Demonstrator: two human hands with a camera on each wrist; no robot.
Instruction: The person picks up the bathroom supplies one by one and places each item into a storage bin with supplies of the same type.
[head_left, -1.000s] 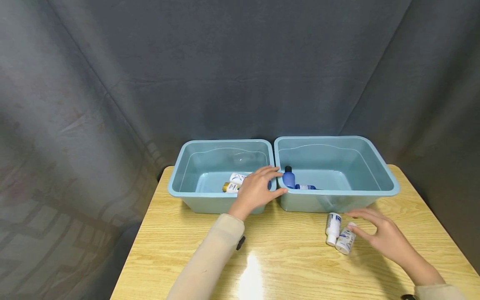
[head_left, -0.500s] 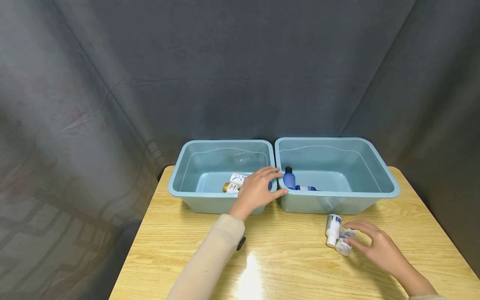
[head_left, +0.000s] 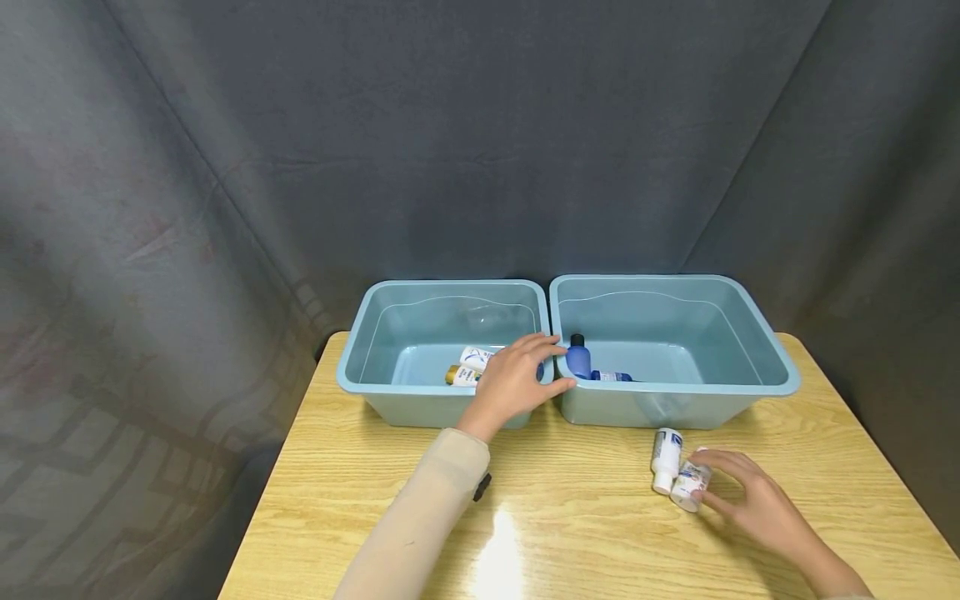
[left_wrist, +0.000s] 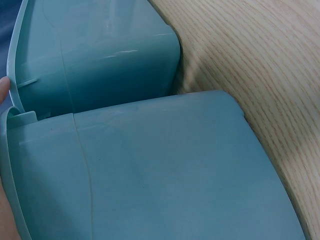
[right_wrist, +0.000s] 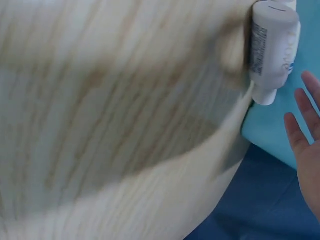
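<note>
Two small white bottles lie side by side on the table in front of the right bin: a left bottle (head_left: 665,460) and a right bottle (head_left: 686,488), labelled "Dove" in the right wrist view (right_wrist: 275,47). My right hand (head_left: 757,500) is at the right bottle, thumb and fingers spread about it in the head view. In the right wrist view its fingers (right_wrist: 296,131) look straight and apart from the bottle. My left hand (head_left: 513,379) rests over the meeting rims of the left bin (head_left: 420,408) and right bin (head_left: 675,408), fingers spread.
Inside the left bin lie a white bottle (head_left: 476,358) and a gold-capped white bottle (head_left: 463,377); a blue thing is partly hidden by my hand. The right bin holds a black-capped blue bottle (head_left: 578,358) and another blue bottle (head_left: 611,377). A dark curtain (head_left: 480,150) hangs behind the table.
My right hand has come in closer to the right white bottle, with less space between thumb and fingers. The left hand stays where it was on the rims.
</note>
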